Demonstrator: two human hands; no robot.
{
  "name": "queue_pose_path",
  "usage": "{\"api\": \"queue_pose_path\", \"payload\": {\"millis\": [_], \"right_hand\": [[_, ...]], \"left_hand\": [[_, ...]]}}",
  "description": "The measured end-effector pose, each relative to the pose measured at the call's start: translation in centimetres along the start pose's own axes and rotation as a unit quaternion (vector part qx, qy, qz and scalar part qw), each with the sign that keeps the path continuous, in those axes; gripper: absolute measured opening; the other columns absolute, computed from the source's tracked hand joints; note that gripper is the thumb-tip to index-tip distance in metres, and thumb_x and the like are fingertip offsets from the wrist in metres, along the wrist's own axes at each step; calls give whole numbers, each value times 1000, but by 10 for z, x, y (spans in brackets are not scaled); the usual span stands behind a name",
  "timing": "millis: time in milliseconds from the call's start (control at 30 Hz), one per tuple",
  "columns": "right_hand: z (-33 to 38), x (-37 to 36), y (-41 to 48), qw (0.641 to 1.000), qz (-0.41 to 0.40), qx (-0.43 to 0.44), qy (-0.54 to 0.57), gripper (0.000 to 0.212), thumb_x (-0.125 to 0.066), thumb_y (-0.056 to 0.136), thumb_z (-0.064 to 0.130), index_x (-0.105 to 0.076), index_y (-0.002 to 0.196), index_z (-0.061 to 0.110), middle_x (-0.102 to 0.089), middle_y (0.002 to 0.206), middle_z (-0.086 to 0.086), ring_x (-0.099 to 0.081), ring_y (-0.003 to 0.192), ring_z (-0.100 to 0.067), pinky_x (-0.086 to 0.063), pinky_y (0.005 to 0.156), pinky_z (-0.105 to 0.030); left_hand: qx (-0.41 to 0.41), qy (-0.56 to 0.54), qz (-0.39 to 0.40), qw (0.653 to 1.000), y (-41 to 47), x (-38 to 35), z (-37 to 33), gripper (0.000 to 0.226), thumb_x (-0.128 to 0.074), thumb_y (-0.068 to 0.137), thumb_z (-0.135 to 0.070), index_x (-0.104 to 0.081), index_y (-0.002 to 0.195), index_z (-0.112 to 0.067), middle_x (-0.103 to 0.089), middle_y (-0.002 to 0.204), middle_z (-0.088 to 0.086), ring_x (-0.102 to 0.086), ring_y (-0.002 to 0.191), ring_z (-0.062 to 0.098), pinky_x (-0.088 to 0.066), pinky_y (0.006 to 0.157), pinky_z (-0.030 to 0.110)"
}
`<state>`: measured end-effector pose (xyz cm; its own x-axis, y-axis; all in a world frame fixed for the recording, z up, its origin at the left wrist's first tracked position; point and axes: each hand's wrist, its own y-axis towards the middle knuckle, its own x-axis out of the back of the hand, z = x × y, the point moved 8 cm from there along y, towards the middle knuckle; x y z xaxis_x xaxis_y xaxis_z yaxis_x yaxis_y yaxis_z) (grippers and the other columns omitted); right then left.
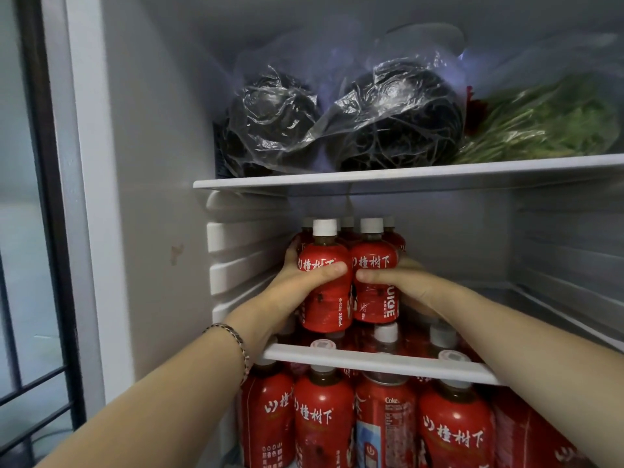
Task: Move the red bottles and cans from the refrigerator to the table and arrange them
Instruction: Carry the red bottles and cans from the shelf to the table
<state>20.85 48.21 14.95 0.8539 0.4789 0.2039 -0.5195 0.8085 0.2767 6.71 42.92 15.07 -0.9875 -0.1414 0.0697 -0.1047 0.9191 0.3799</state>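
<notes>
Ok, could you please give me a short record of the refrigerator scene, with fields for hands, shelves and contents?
left hand: grips the left front bottle, thumb across its label
right hand: grips the right front bottle beside it
middle shelf: more red white-capped bottles behind those two
top shelf: dark bagged bundles, bagged greens
below: red bottles and a Coke can
table: not in view

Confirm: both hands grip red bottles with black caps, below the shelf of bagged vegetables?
No: the caps are white, not black. The head view shows the left hand and right hand gripping red bottles with white caps, below the shelf of bagged vegetables.
</notes>
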Motion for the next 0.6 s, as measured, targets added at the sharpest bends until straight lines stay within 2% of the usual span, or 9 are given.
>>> {"api": "queue_pose_path", "payload": {"millis": [33,133,300,367,467,533,600], "right_hand": [[1,-1,0,1000,0,3,0,74,-81,41,33,-60,111,21,-70,105,-2,-66,100,-19,-50,91,-37],[0,0,1,1000,-5,5,4,69,-80,42,31,-60,108,22,-70,102,-1,-66,97,-18,-51,87,-35],[0,-1,2,1000,-17,7,16,91,-84,30,38,-60,116,18,-70,105,-4,-66,100,-22,-51,92,-41],[4,-2,-2,999,-8,14,31,81,-84,38,32,-61,114,17,-71,103,-4,-67,98,-22,-53,89,-40],[14,-12,-16,999,19,20,47,56,-80,55,22,-61,108,20,-71,101,-5,-68,93,-21,-55,78,-34],[23,-19,-29,998,16,28,51,60,-81,50,25,-60,107,21,-71,101,-5,-68,93,-22,-55,77,-35],[30,-27,-42,998,6,34,60,69,-82,41,29,-60,106,20,-71,99,-6,-68,93,-23,-55,81,-38]], "left_hand": [[1,-3,8,1000,0,-1,0,115,-79,39,-46,-28,140,-26,-59,116,0,-62,101,17,-54,84,37],[-3,-4,21,1000,-1,-4,-2,95,-79,45,-42,-42,132,-26,-64,112,2,-65,98,18,-55,75,31],[14,-13,-8,1000,-5,-2,-2,87,-80,44,-40,-49,125,-25,-65,111,5,-66,97,22,-55,76,36],[10,-16,-29,999,-13,-1,-8,80,-81,48,-35,-52,121,-24,-66,109,5,-67,95,21,-56,73,35],[28,-18,-62,998,-35,0,-14,77,-83,46,-39,-55,117,-26,-68,108,5,-67,97,23,-56,81,44],[33,-15,-79,996,-52,2,-23,71,-85,48,-39,-56,112,-27,-68,106,5,-68,95,24,-56,82,46],[27,-10,-85,996,-71,3,-36,54,-83,63,-31,-56,109,-27,-68,104,4,-68,92,22,-57,77,42]]}}
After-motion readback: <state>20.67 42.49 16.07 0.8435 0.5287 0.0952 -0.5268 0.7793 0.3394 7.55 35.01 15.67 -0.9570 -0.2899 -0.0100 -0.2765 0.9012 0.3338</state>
